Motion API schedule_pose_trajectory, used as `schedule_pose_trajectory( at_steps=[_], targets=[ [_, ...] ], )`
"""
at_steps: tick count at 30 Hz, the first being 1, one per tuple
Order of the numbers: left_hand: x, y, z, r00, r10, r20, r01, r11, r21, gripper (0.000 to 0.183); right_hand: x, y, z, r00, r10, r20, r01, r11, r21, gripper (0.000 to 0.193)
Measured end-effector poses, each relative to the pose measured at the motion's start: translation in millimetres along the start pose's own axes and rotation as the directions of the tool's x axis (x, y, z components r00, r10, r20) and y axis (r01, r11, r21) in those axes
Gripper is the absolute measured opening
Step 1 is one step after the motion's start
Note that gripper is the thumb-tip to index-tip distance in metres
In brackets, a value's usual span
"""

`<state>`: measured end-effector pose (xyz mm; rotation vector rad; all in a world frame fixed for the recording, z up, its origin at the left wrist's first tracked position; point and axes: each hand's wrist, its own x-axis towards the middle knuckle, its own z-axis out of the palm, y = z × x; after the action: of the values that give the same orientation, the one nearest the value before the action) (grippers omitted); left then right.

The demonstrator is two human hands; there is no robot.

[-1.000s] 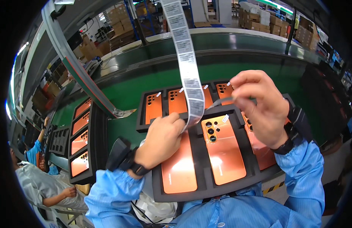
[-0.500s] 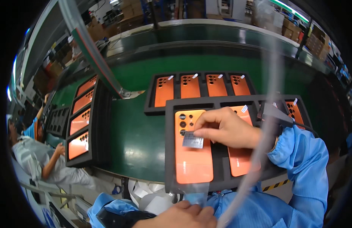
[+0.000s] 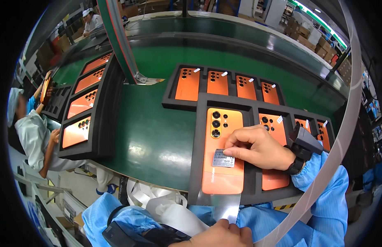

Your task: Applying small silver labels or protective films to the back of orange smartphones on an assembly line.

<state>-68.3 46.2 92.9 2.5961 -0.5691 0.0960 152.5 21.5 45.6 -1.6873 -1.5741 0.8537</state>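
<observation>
An orange phone (image 3: 224, 181) lies camera side up in the left slot of the nearer black foam tray (image 3: 200, 164). Over its back, my right hand (image 3: 261, 148) pinches a silver printed label (image 3: 224, 159) by its upper right part. Whether the label's underside touches the phone, I cannot tell. Clear film (image 3: 226, 203) hangs from the phone's lower end over the tray's near edge. At its lower end my left hand (image 3: 217, 236) is closed on the film, fingertips partly hidden.
Behind stands another foam tray (image 3: 171, 92) of orange phones with small white tabs. Stacked trays (image 3: 102, 127) are on the left, near a co-worker (image 3: 38, 136). A metal post (image 3: 124, 45) rises from the green bench (image 3: 147, 136). White strip (image 3: 174, 212) lies coiled below the edge.
My right hand has brought the label lower on the phone, from beside the cameras to mid-back. My left hand stays at the film. The view has shifted, and the hanging translucent band swung right.
</observation>
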Motion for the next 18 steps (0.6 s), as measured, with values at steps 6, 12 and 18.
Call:
schedule_pose_trajectory(
  at_steps=[6, 12, 18],
  targets=[
    [3.3, -0.6, 0.9, 0.999, -0.022, -0.038, 0.023, 0.999, 0.038, 0.015, 1.7, 11.1, -4.0, 0.992, -0.13, 0.0, 0.129, 0.984, -0.12, 0.013],
    [1.0, -1.7, -1.8, 1.0, -0.004, 0.014, 0.003, 1.0, 0.014, 0.013, 1.4, 7.4, -2.4, 0.991, -0.131, 0.016, 0.132, 0.989, -0.069, 0.012],
    [3.7, -7.0, 0.9, 1.0, 0.006, -0.008, -0.005, 1.0, 0.012, 0.013, 1.2, 9.5, -4.2, 0.992, -0.123, 0.027, 0.125, 0.99, -0.059, 0.012]
  ],
)
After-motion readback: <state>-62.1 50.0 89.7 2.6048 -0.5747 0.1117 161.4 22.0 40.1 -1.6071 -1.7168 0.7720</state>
